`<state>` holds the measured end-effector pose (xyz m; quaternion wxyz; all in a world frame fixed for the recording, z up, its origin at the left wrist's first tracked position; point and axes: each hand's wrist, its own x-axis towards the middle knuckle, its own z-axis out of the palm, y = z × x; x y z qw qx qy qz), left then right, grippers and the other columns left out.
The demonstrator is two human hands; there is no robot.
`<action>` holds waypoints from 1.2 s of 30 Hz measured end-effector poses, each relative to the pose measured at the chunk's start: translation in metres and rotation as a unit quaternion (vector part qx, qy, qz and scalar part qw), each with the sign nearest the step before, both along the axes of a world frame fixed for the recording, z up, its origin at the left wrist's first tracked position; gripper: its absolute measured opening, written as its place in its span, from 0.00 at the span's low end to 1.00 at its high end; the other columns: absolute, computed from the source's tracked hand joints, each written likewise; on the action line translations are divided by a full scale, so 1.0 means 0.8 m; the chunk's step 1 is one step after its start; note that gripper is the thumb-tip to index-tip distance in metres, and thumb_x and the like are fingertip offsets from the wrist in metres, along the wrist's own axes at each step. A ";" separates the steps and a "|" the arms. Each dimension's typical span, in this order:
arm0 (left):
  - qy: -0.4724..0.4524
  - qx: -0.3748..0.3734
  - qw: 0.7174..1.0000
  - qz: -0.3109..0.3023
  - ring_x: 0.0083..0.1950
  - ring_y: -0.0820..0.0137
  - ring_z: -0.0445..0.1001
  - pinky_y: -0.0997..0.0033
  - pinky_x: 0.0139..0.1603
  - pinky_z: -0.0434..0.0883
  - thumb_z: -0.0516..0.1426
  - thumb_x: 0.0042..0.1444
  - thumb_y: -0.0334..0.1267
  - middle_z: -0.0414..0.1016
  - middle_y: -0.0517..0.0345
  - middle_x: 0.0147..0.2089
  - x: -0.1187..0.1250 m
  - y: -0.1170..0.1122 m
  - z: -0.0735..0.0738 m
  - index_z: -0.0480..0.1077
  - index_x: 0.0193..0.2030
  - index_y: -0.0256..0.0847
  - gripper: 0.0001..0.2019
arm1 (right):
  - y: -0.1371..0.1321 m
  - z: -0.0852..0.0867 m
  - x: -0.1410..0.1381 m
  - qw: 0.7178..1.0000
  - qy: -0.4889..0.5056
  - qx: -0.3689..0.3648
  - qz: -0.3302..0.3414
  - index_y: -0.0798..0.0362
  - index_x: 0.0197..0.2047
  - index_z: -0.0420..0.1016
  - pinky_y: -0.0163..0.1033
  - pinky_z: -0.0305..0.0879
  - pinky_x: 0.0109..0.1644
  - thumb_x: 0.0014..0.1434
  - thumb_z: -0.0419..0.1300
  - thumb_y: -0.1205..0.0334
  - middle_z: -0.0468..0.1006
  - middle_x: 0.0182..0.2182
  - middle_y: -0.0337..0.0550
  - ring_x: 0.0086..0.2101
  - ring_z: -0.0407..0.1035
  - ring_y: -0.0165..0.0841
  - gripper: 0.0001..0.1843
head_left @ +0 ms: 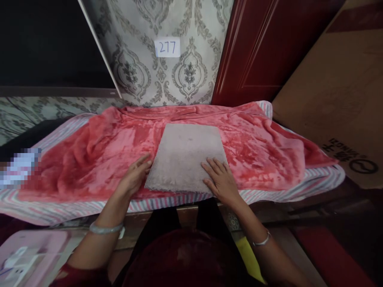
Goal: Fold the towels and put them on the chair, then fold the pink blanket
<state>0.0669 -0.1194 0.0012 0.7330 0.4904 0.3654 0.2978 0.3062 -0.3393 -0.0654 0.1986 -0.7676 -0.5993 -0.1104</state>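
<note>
Closest to the head camera was the person's dark red top (179,259), low in the view, with both bare forearms reaching forward past it. Straight ahead lay the grey cloth (187,157), flat on the plush red blanket (119,145), its near edge close to the blanket's striped border (314,177). It lay under the right hand (223,181) and to the right of the left hand (133,177). Right was nearer: its palm faced down over the near right corner, fingers slightly spread and gripping nothing visible. Left was loosely open and empty, fingertips just beside the left edge; whether they touched could not be told. The sides ran away from the body, converging toward the far edge; foreshortening hid which axis was longer. The cloth looked soft, pale and four-sided, with a fuzzy near edge and a small dark mark toward the far end.
</note>
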 end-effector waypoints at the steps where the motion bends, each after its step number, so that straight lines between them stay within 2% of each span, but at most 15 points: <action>1: -0.019 -0.029 0.999 -0.008 0.36 0.63 0.81 0.66 0.35 0.77 0.67 0.50 0.34 0.83 0.49 0.41 -0.004 -0.005 -0.001 0.73 0.58 0.37 0.27 | -0.001 0.001 0.000 1.000 -0.001 0.002 0.000 0.42 0.72 0.62 0.62 0.47 0.71 0.73 0.49 0.48 0.58 0.72 0.43 0.70 0.50 0.46 0.28; 4: -0.049 -0.104 0.993 -0.021 0.37 0.65 0.81 0.68 0.38 0.79 0.65 0.51 0.30 0.84 0.49 0.39 -0.013 -0.024 -0.006 0.78 0.42 0.34 0.10 | -0.001 0.003 0.000 1.000 0.000 0.007 0.000 0.42 0.72 0.62 0.61 0.47 0.71 0.73 0.48 0.48 0.59 0.71 0.42 0.70 0.50 0.45 0.27; 6: -0.068 -0.124 0.990 -0.013 0.39 0.65 0.81 0.68 0.41 0.80 0.64 0.51 0.29 0.84 0.50 0.40 -0.017 -0.041 -0.011 0.79 0.38 0.35 0.06 | -0.001 0.003 0.000 1.000 0.004 0.011 -0.001 0.42 0.72 0.62 0.61 0.47 0.71 0.73 0.48 0.48 0.59 0.71 0.42 0.70 0.50 0.45 0.27; 10: -0.122 -0.122 0.985 -0.026 0.47 0.58 0.82 0.59 0.50 0.80 0.68 0.50 0.33 0.83 0.48 0.49 -0.018 -0.070 -0.017 0.78 0.46 0.37 0.14 | -0.001 0.001 0.001 1.000 0.014 0.018 0.004 0.42 0.72 0.62 0.62 0.47 0.71 0.73 0.48 0.48 0.59 0.71 0.43 0.70 0.50 0.45 0.27; 13: -0.118 -0.139 0.982 -0.039 0.47 0.55 0.83 0.50 0.53 0.79 0.69 0.50 0.37 0.83 0.46 0.50 -0.013 -0.081 -0.018 0.77 0.49 0.38 0.19 | -0.001 -0.001 0.003 0.999 0.028 0.027 0.015 0.42 0.72 0.61 0.64 0.47 0.70 0.73 0.48 0.47 0.59 0.71 0.44 0.69 0.51 0.47 0.28; 16: -0.117 -0.147 0.982 -0.008 0.46 0.56 0.83 0.47 0.54 0.78 0.69 0.50 0.37 0.84 0.49 0.49 -0.006 -0.088 -0.020 0.75 0.52 0.39 0.21 | -0.003 0.000 0.005 0.998 0.042 0.036 0.025 0.41 0.72 0.62 0.65 0.48 0.70 0.73 0.48 0.47 0.60 0.71 0.45 0.69 0.52 0.47 0.28; 19: -0.124 -0.140 0.982 0.007 0.47 0.57 0.83 0.48 0.56 0.77 0.70 0.49 0.36 0.84 0.51 0.48 0.000 -0.101 -0.025 0.75 0.51 0.40 0.21 | -0.008 0.003 0.001 0.997 0.052 0.038 0.033 0.40 0.72 0.61 0.65 0.47 0.70 0.73 0.49 0.47 0.60 0.71 0.44 0.70 0.51 0.46 0.28; 24: -0.137 -0.093 0.986 0.015 0.61 0.57 0.76 0.58 0.62 0.73 0.72 0.47 0.37 0.81 0.50 0.55 0.012 -0.126 -0.026 0.76 0.50 0.41 0.22 | -0.021 0.008 -0.017 0.995 0.065 0.037 0.067 0.40 0.73 0.58 0.65 0.42 0.72 0.71 0.52 0.47 0.59 0.71 0.45 0.71 0.48 0.46 0.30; 28: -0.164 -0.113 0.980 0.010 0.61 0.58 0.75 0.59 0.62 0.73 0.71 0.48 0.35 0.80 0.52 0.56 0.024 -0.132 -0.024 0.74 0.55 0.45 0.26 | -0.037 0.007 -0.030 0.986 0.107 0.106 0.073 0.40 0.73 0.59 0.63 0.46 0.72 0.73 0.49 0.52 0.62 0.70 0.46 0.69 0.52 0.44 0.27; 32: -0.165 -0.190 0.968 0.015 0.54 0.61 0.79 0.58 0.57 0.76 0.69 0.51 0.33 0.81 0.54 0.53 0.031 -0.132 -0.027 0.73 0.57 0.47 0.26 | -0.062 -0.001 -0.040 0.953 0.165 0.252 -0.031 0.40 0.70 0.62 0.64 0.50 0.70 0.72 0.53 0.56 0.60 0.70 0.49 0.69 0.53 0.46 0.25; 34: -0.170 -0.214 0.962 0.002 0.52 0.60 0.80 0.56 0.57 0.76 0.69 0.51 0.34 0.81 0.52 0.53 0.035 -0.136 -0.028 0.73 0.56 0.45 0.25 | -0.075 -0.010 -0.044 0.917 0.219 0.321 -0.094 0.42 0.69 0.63 0.65 0.53 0.68 0.70 0.55 0.55 0.60 0.69 0.51 0.67 0.55 0.48 0.26; 36: -0.180 -0.226 0.957 -0.010 0.52 0.59 0.80 0.53 0.59 0.76 0.70 0.51 0.35 0.80 0.50 0.55 0.042 -0.143 -0.029 0.73 0.56 0.43 0.25 | -0.086 -0.024 -0.047 0.861 0.301 0.381 -0.148 0.44 0.68 0.64 0.63 0.59 0.65 0.68 0.59 0.53 0.62 0.67 0.53 0.65 0.59 0.48 0.27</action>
